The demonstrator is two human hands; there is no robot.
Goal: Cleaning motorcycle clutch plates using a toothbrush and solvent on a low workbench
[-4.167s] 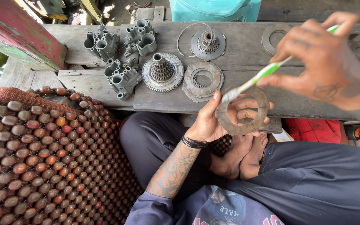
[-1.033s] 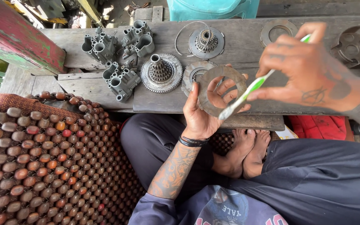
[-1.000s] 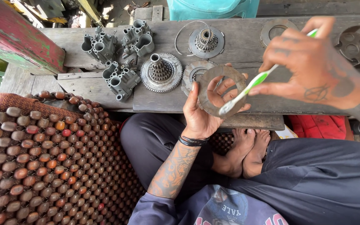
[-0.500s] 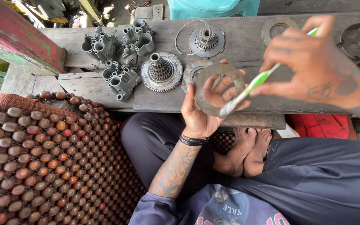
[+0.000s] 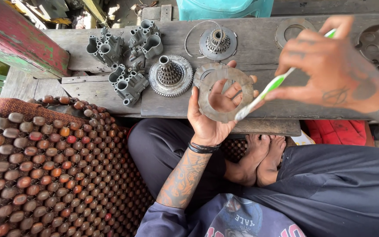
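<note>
Grey metal ring disc (image 5: 226, 95) held up over the weathered wooden bench (image 5: 259, 48).

Left hand (image 5: 211, 112) closed on disc, fingers through its centre hole, palm hiding lower rim; right hand (image 5: 334, 72) pinching green-and-white toothbrush (image 5: 268, 90), bristles at disc's right edge, handle end hidden. Toothed gear hub (image 5: 170, 75) just left; bench edge directly below.

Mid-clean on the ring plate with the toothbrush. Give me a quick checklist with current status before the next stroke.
1. Flat grey metal ring plate held in the left hand, fingers through its centre hole: ok.
2. Green and white toothbrush gripped by the right hand: ok.
3. Bristle end meets the plate's lower right rim: ok.
4. Plate held clear above the weathered wooden bench: ok.
5. Plate surface clean: cannot tell.
6. Toothed grey clutch hub and grey cast carburettor bodies lie apart from the stroke path: ok.
</note>
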